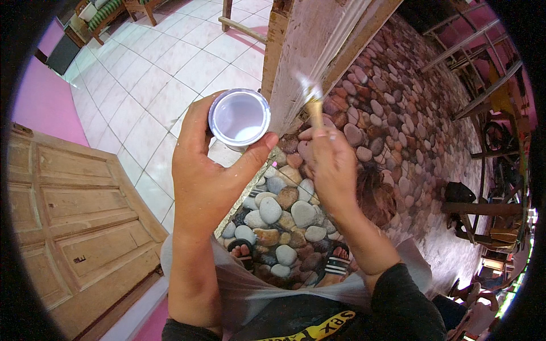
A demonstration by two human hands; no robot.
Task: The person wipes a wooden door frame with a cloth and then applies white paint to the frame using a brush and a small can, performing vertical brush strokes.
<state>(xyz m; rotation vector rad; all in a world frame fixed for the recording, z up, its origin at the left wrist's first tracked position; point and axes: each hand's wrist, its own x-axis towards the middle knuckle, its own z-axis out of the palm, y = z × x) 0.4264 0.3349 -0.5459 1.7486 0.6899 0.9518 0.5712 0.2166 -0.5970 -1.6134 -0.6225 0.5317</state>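
Note:
My left hand [207,145] is wrapped round a small, pale plastic cup [232,119], its open top facing me. A little white paint shows in the bottom of it. In my right hand [331,165] is a paintbrush [314,111], gripped by its wooden handle. White paint coats the bristles, which are smeared by motion. The brush tip is close to a wooden door frame post [298,59] streaked with white; whether it touches the wood I cannot tell.
Pebble-patterned flooring [392,119] runs under my sandalled feet and off to the right. White tiles [159,74] cover the floor at the left. A panelled wooden door [85,216] stands at the lower left. Wooden and metal frames [483,85] line the far right.

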